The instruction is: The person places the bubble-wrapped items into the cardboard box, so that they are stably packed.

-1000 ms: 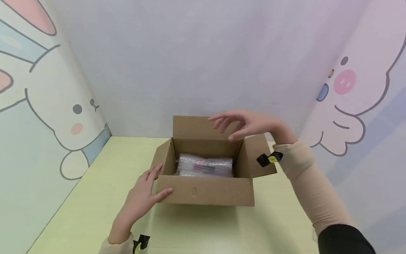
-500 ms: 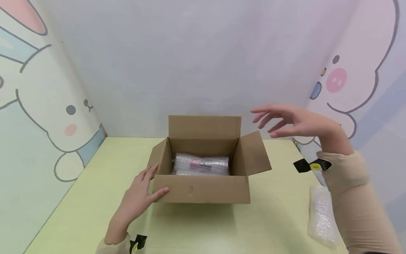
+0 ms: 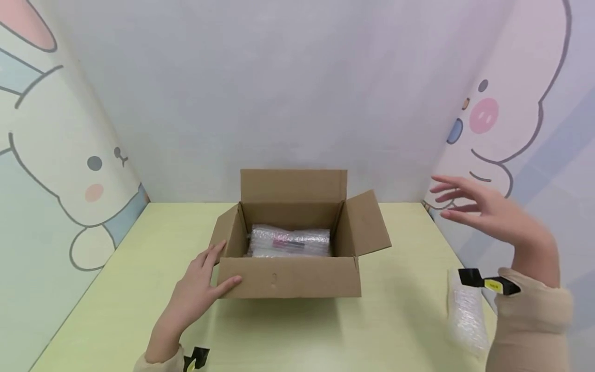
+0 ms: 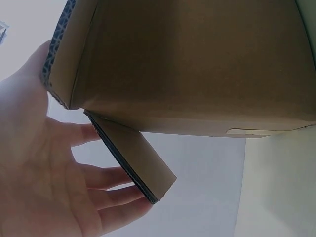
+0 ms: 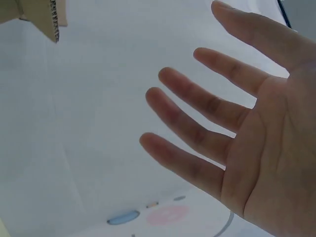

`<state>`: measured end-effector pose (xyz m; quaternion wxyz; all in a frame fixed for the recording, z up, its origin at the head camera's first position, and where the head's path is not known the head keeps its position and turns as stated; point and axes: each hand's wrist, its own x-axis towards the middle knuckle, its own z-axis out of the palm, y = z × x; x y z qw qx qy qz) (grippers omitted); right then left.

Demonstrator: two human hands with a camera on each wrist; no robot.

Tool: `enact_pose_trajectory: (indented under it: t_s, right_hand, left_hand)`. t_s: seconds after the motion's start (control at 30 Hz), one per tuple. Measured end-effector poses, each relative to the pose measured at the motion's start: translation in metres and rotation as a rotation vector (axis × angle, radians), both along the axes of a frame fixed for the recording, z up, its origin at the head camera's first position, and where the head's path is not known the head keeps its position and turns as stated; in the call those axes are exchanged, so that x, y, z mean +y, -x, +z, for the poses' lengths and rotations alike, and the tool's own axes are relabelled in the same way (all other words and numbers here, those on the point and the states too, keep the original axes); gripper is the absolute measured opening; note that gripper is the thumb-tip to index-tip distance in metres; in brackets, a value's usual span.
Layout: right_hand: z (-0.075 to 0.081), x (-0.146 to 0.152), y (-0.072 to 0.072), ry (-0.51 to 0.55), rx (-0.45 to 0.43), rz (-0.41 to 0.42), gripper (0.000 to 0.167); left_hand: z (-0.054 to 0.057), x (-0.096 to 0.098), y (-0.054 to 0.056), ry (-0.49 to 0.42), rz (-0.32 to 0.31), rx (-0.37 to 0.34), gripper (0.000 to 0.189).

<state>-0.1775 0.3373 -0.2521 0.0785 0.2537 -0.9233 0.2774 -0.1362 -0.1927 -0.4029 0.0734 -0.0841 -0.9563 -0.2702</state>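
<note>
A cardboard box (image 3: 288, 279) stands with its flaps spread, in the middle of the head view. Inside lie bubble-wrapped items (image 3: 290, 242), with pink and dark pieces showing through the wrap. My left hand (image 3: 195, 289) rests at the box's front left corner, its thumb on the front flap and its fairly straight fingers against the left flap (image 4: 133, 153). Raised to the right of the box, my right hand (image 3: 492, 212) has relaxed, spread fingers and holds nothing. Below it, a bubble-wrap packet (image 3: 467, 315) lies on the table.
The pale yellow-green table (image 3: 395, 330) meets a whitish back wall (image 3: 279, 93). Side walls with cartoon animals (image 3: 483, 116) border it on both sides. The right flap (image 3: 369, 222) of the box sticks out sideways.
My right hand has moved from above the box to the right and somewhat down. The bubble-wrap packet has come into the head view. My left hand stays on the box.
</note>
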Motion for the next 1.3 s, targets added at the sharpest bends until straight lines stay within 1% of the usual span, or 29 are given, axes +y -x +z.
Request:
enact_pose_trajectory:
  t_s: [0.1,0.23,0.33,0.43,0.67,0.83,0.97,1.13,1.3]
  right_hand:
    - [-0.023,0.014,-0.005,0.021,-0.017,-0.062,0.067]
    - [-0.057,0.031,-0.011,0.033,-0.017,-0.088,0.068]
    - [-0.079,0.044,-0.017,0.03,-0.059,-0.135,0.068]
    - [-0.096,0.053,-0.025,0.018,-0.117,-0.211,0.069]
    - [-0.127,0.062,-0.038,-0.052,-0.171,-0.346,0.07]
    - [-0.145,0.068,-0.043,-0.113,-0.215,-0.408,0.071]
    - [-0.158,0.077,-0.043,-0.184,-0.269,-0.457,0.073]
    - [-0.178,0.086,-0.048,-0.279,-0.345,-0.522,0.084]
    - [-0.193,0.086,-0.053,-0.296,-0.453,-0.538,0.092]
  left_hand:
    - [0.0,0.0,0.0,-0.002,0.0,0.0,0.087]
    - [-0.001,-0.001,0.0,-0.004,-0.001,0.001,0.087]
    - [-0.001,-0.001,0.0,-0.006,0.0,0.001,0.087]
    - [-0.001,-0.001,0.0,-0.009,0.0,-0.001,0.087]
    - [-0.001,-0.002,0.0,-0.012,0.002,-0.004,0.087]
    - [-0.001,-0.001,0.0,-0.014,-0.001,-0.005,0.087]
    - [-0.001,-0.001,0.001,-0.014,-0.001,-0.007,0.087]
    - [-0.001,-0.001,0.0,-0.018,-0.003,-0.005,0.086]
    - [-0.001,-0.001,0.0,-0.021,-0.005,-0.007,0.086]
